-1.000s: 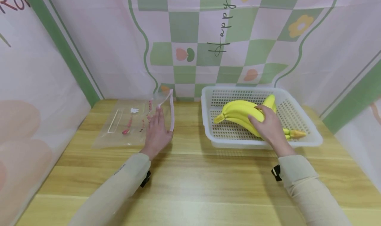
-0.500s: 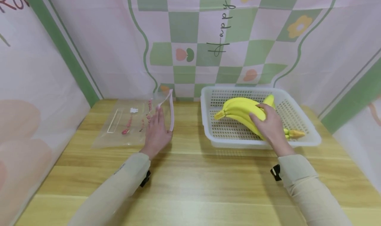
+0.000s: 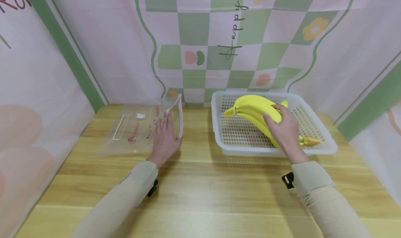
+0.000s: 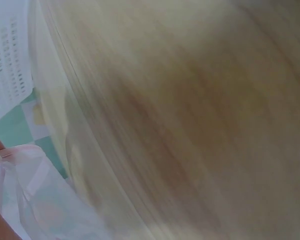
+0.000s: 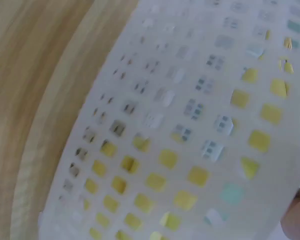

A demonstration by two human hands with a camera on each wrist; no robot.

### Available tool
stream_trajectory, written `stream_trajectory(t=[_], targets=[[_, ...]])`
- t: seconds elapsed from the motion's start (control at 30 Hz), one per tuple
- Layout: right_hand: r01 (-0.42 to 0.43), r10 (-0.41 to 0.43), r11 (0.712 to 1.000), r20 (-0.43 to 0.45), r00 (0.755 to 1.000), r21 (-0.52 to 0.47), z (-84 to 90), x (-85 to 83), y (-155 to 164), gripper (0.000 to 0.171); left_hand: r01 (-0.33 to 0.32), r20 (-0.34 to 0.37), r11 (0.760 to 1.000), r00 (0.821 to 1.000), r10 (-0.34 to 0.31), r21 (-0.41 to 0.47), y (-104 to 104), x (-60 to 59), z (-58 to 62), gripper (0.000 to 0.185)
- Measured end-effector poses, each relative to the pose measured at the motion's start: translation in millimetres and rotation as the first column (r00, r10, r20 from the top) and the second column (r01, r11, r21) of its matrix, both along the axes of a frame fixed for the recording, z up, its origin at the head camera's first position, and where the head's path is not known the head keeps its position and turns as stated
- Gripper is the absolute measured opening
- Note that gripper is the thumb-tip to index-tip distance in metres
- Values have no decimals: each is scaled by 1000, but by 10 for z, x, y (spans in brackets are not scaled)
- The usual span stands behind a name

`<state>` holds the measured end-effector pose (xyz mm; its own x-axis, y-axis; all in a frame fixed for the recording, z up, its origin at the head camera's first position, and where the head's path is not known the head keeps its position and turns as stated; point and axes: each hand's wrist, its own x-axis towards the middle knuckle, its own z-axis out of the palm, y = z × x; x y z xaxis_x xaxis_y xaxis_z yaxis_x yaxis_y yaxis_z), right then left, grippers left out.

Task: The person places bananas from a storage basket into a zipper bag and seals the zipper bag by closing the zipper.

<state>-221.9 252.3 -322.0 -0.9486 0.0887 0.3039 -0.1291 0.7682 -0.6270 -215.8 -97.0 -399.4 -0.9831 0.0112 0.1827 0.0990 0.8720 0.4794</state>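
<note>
My right hand (image 3: 283, 132) grips a yellow bunch of bananas (image 3: 250, 109) and holds it tilted, its far end raised above the white perforated basket (image 3: 325, 148). The bunch's stem (image 3: 310, 140) pokes out near the basket's front right rim. My left hand (image 3: 165, 139) lies flat with straight fingers on a clear zip bag (image 3: 131, 132) printed with pink marks, whose pink-edged mouth (image 3: 180, 116) stands open beside the fingers. The right wrist view shows only the basket wall (image 5: 190, 130) close up. In the left wrist view the bag's pink edge (image 4: 25, 165) is blurred.
Everything sits on a wooden table (image 3: 206, 189) enclosed by pink and green checked backdrop panels (image 3: 219, 39) at the back and both sides. The basket stands at the back right, the bag at the back left.
My right hand has lifted the bananas' far end upward and slightly left, out of the basket. The left hand and bag have stayed put.
</note>
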Motion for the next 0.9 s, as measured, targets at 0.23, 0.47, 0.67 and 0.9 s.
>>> stream_trajectory(t=[0.23, 0.47, 0.67, 0.9], targets=[[0, -2, 1000, -59, 998, -29, 63, 16, -115, 56, 0, 18, 1000, 1000, 0, 15, -5, 3, 15, 98], [-7, 2, 999, -101, 995, -50, 112, 22, -225, 54, 7, 21, 1000, 1000, -8, 14, -9, 6, 20, 97], [-22, 16, 998, -94, 995, -62, 155, 31, -320, 54, 7, 22, 1000, 1000, -7, 13, -15, 4, 22, 96], [-64, 55, 993, -96, 994, -99, 197, 54, -444, 52, 8, 38, 1000, 999, -8, 3, -19, 4, 22, 95]])
